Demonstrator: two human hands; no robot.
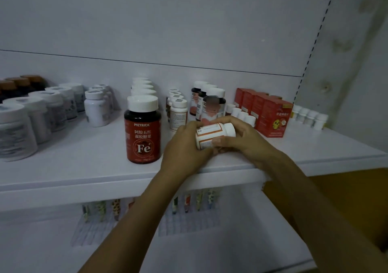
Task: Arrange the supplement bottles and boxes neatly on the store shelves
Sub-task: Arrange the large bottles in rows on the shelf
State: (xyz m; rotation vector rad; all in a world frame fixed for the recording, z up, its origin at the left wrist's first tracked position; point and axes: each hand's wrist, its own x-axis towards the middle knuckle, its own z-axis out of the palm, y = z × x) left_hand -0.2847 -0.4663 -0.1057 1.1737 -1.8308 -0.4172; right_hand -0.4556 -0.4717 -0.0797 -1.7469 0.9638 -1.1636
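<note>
1. Reaching up from the bottom edge, the left forearm (134,214) and right forearm (304,188) meet over the front of the upper shelf (84,180).
2. Left hand (184,144) and right hand (245,140) are close together, both wrapped round one white supplement bottle (212,135). The left curls over its base end; the right cups it from behind, thumb laid across the label.
3. That bottle lies tilted on its side, white cap pointing right, just above the shelf's front strip. Whether it touches the board cannot be told.
4. Handling, as a judgement: small rigid plastic, likely light, with a smooth label that could slip. The ridged cap or the mid-body gives the surest hold, and one hand round the body should be enough to stand it upright.
5. Just left stands the red Fe bottle (142,134), heading a file of white-capped bottles.
6. Behind the hands are a row of small white bottles (178,115) and the dark pink-labelled bottles (213,106). The gap before them looks like the likeliest spot.
7. Further right sit the red boxes (273,119) and the tiny white bottles (310,115).
8. Far left run the white jars (16,129).
9. Below the shelf hang blister packs (186,203).
</note>
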